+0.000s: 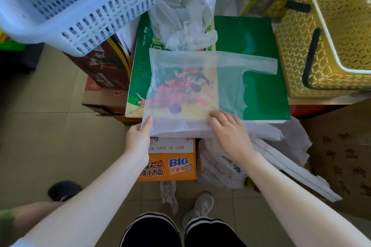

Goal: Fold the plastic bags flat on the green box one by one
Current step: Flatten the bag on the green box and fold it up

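Observation:
A translucent white plastic bag [186,86] lies spread flat on the green box [261,90], its handle strip reaching right. My left hand [138,136] grips the bag's near left corner at the box's front edge. My right hand [228,126] presses and pinches the bag's near edge, fingers resting on the plastic. A crumpled pile of more plastic bags [184,18] sits at the far side of the box. More white bags [281,152] hang below the box's front right.
A white slatted basket [76,6] stands at the upper left, a yellow basket [331,32] with black handles at the right. Cardboard boxes [172,162] are stacked under and left of the green box. My feet [186,202] stand on the tiled floor.

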A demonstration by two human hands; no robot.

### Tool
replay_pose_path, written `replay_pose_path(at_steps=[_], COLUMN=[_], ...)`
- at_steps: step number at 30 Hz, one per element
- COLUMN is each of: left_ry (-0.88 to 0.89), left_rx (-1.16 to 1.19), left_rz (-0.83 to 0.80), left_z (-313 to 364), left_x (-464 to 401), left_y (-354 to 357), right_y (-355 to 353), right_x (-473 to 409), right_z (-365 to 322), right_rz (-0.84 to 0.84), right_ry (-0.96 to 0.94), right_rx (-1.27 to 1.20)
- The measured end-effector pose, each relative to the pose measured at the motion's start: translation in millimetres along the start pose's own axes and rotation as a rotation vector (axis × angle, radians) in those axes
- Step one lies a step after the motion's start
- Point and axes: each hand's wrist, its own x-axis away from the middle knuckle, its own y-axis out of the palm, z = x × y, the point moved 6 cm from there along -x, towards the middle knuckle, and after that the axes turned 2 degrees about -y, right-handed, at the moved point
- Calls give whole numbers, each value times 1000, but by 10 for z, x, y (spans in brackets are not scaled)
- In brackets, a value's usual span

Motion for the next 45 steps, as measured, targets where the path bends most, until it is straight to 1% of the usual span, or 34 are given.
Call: replay_pose_path(at_steps=[1,2,3,5,8,9,10,12,13,14,15,16,17,18,19,20,21,22,23,24,25,29,32,34,37,38,39,40,42,44,45], left_ry=[-58,-81,-66,17,193,253,322,452,480,483,484,536,656,824,1017,1192,1301,1347,1340,1335,1329,1374,1291,1245,1274,1280,1279,1271,1228,1182,1169], left_rx=[49,76,81,84,134,105,20,-230,-335,-386,-430,-511,-649,-788,-880,-934,-976,-1027,-1082,-1121,-1133,-1018,-899,-826,-746,-720,-696,-675,-638,-596,-581], left_rz=[-55,-103,-143,-188,-213,-193,-148,24,126,195,235,285,351,396,387,282,103,-79,-226,-312,-345,-270,-228,-187,-151,-141,-127,-111,-89,-77,-74], left_z=[-21,-10,23,172,526,629,713,789,784,773,760,771,805,843,858,828,748,643,527,429,375,395,462,510,605,635,660,685,728,754,757], left_x=[14,48,75,122,114,82,46,-59,-124,-164,-179,-156,-99,17,154,299,413,517,570,603,612,592,539,531,618,651,667,673,640,584,561], left_y=[50,102,152,231,243,216,177,63,-11,-62,-86,-79,-28,82,246,461,696,919,1094,1225,1315,1405,1357,1309,1291,1293,1295,1291,1282,1265,1255], right_y=[-7,-16,-31,-86,-212,-257,-298,-365,-394,-425,-447,-458,-461,-442,-412,-374,-344,-330,-326,-323,-322,-281,-243,-269,-372,-402,-425,-438,-455,-479,-477], right_x=[3,4,3,-1,23,44,64,123,161,205,253,304,348,387,419,446,469,485,499,512,531,604,647,656,612,581,546,506,446,422,426], right_z=[-5,-7,-1,54,266,344,417,558,630,699,767,830,883,933,972,1001,1018,1024,1026,1031,1039,1088,1136,1170,1203,1208,1199,1182,1153,1114,1107], right_rz=[-3,5,27,97,205,234,258,290,301,313,322,326,329,330,327,323,328,338,348,350,346,269,217,248,332,345,344,323,230,117,78], right_ry=[-6,-12,-17,-1,132,181,227,310,351,395,441,487,537,592,653,718,774,817,848,868,875,857,831,832,819,802,779,740,613,493,461], right_rx=[11,26,41,80,136,145,152,155,143,124,94,47,-16,-97,-196,-305,-410,-500,-572,-626,-661,-733,-859,-959,-1022,-1081,-1195,-1360,-1687,-1842,-1877])
